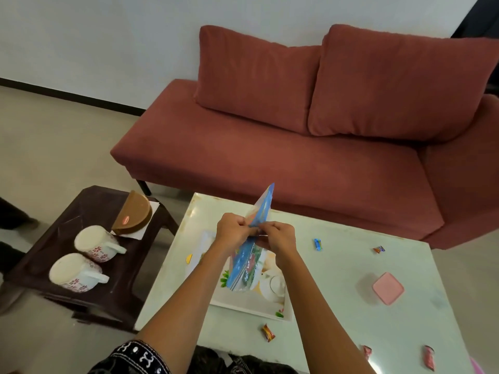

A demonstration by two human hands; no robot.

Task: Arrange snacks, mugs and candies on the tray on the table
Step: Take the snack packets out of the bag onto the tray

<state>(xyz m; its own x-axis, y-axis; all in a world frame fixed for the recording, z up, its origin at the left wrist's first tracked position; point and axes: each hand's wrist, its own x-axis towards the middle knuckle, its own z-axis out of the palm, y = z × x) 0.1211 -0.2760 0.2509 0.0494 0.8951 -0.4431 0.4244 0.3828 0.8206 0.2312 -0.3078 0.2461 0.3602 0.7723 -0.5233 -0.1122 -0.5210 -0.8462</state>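
Both hands (234, 230) (278, 237) pinch blue snack packet (249, 261) above tray (266, 306) on table (337, 268).

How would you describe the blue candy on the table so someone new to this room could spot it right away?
Start at the pale table in front of the red sofa, then look just right of the person's right hand. The blue candy lies there alone on the bare tabletop, off the tray. It is the only blue wrapped sweet; the other loose candies are orange, red or pink.
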